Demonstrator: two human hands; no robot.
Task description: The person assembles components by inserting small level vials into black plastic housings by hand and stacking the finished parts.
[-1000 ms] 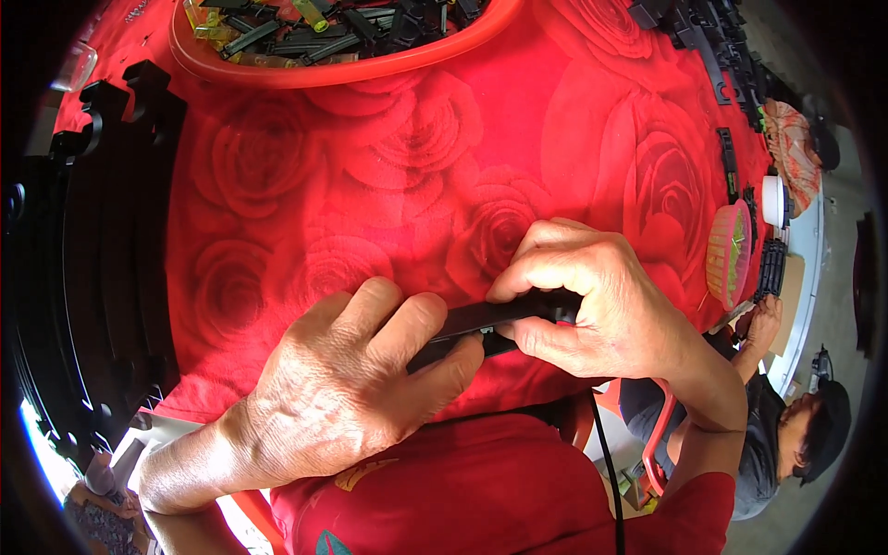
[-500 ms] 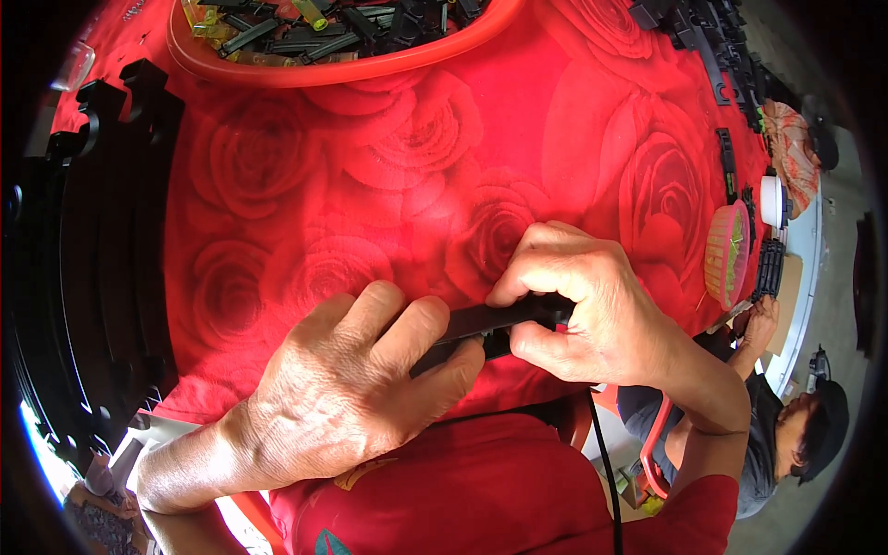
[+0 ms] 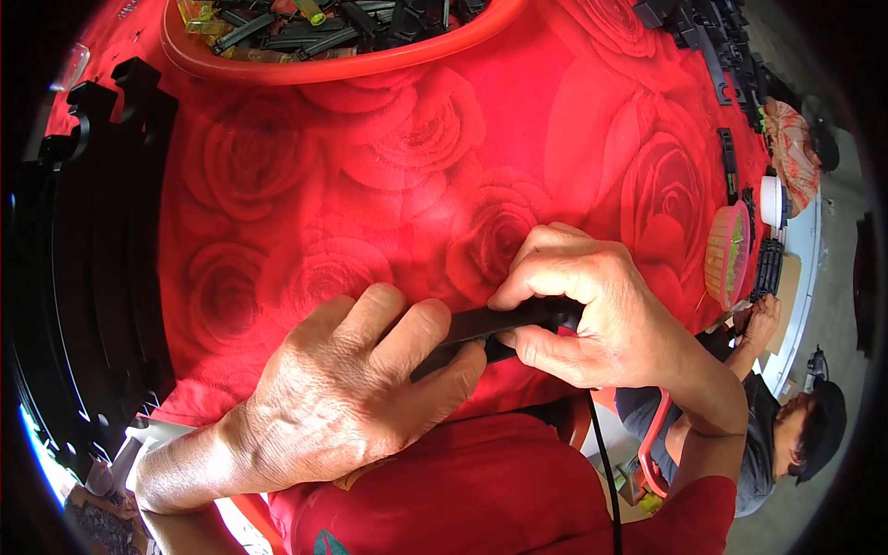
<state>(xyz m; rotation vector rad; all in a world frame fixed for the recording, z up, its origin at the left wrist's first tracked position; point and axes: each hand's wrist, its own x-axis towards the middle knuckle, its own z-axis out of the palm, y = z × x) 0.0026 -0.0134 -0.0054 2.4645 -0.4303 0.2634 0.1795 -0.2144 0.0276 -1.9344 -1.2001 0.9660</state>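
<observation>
A long black plastic strip (image 3: 483,321) is held between my two hands, low over the red tablecloth and close to my body. My left hand (image 3: 347,384) wraps over its left part, fingers on top and thumb along the near side. At the strip's right end my right hand (image 3: 592,310) pinches it between thumb and forefinger. A rounded black end shows inside that pinch. The underside of the strip and whatever lies beneath my left palm are hidden.
Long black plastic strips (image 3: 111,268) stand stacked along the left edge. An orange-red basin (image 3: 305,72) of small black and yellow parts is at the far side. A pink basket (image 3: 726,254) and black parts line the right edge, near a seated person (image 3: 768,425).
My right thumb and fingers have shifted slightly on the strip's right end, and more of its rounded black end shows. My left hand is almost unmoved.
</observation>
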